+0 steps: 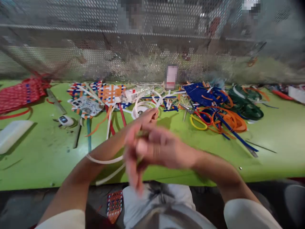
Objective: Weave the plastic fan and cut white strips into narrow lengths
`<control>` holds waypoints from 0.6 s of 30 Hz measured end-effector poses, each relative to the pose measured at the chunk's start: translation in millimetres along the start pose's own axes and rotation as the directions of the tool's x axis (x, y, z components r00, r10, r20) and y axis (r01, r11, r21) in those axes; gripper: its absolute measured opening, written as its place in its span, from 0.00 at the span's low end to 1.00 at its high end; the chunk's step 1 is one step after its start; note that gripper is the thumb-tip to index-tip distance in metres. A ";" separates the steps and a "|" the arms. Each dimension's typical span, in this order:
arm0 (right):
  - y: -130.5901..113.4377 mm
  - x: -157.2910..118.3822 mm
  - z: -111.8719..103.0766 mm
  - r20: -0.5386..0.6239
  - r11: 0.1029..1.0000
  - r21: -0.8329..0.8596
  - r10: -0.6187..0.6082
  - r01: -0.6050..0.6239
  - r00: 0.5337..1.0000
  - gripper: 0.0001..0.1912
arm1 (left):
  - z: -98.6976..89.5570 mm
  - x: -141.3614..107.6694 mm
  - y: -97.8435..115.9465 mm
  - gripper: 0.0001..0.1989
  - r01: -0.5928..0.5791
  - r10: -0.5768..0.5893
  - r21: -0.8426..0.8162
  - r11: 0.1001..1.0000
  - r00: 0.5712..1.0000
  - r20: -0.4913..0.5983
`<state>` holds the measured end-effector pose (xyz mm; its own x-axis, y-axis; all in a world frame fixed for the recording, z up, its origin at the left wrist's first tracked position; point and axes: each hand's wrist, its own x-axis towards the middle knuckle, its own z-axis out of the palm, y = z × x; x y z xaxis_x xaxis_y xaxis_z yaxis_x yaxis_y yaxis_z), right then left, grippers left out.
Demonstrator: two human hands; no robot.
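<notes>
My left hand point(150, 117) reaches forward over the green table, its fingers curled beside a roll of white plastic strip point(135, 112). A loop of that strip rises from the curled fingers, which seem closed on it. Nearer to me, my right hand point(159, 148) crosses in front of my left wrist, its fingers bent downward and smeared by motion. A loose white strip point(105, 162) curves over my left forearm and disappears behind the right hand's fingers. Whether the right fingers grip it is hidden.
Scissors point(199, 122) with red and yellow handles lie right of centre, by orange strip coils point(234, 121) and blue woven pieces point(201, 93). Left are a phone point(87, 106), a small white device point(65, 121), a white block point(14, 135) and red weaving point(21, 93). Metal mesh point(95, 54) stands behind.
</notes>
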<state>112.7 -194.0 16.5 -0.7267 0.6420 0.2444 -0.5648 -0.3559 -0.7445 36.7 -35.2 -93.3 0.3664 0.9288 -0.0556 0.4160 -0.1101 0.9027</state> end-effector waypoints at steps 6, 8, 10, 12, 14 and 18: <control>-17.0 -20.0 39.7 -0.140 0.905 0.299 0.355 -0.302 0.924 0.25 | 8.5 -19.0 -43.3 0.26 0.353 -0.026 -0.573 0.740 0.866 0.500; -27.3 -26.6 41.5 -0.187 0.893 0.322 0.384 -0.313 0.904 0.25 | 9.0 -17.8 -48.5 0.29 0.355 -0.017 -0.595 0.721 0.867 0.497; -30.4 -31.3 44.2 -0.248 0.894 0.323 0.396 -0.310 0.884 0.23 | 10.0 -16.3 -50.4 0.30 0.352 -0.004 -0.603 0.715 0.866 0.500; -28.1 -34.7 48.9 -0.322 0.900 0.312 0.402 -0.305 0.857 0.20 | 10.6 -16.1 -51.4 0.31 0.346 0.001 -0.612 0.711 0.870 0.494; -25.6 -37.4 53.9 -0.391 0.899 0.285 0.426 -0.333 0.816 0.17 | 10.5 -17.4 -52.9 0.32 0.334 0.010 -0.613 0.716 0.873 0.488; -31.7 -41.7 55.4 -0.465 0.875 0.156 0.474 -0.458 0.748 0.15 | 9.9 -20.1 -57.2 0.31 0.293 0.049 -0.585 0.756 0.866 0.497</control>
<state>139.3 -247.1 64.3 -0.6290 0.6274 -0.4590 -0.2230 -0.7113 -0.6666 13.8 -51.0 -148.0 0.7515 0.6233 -0.2163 -0.0648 0.3959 0.9160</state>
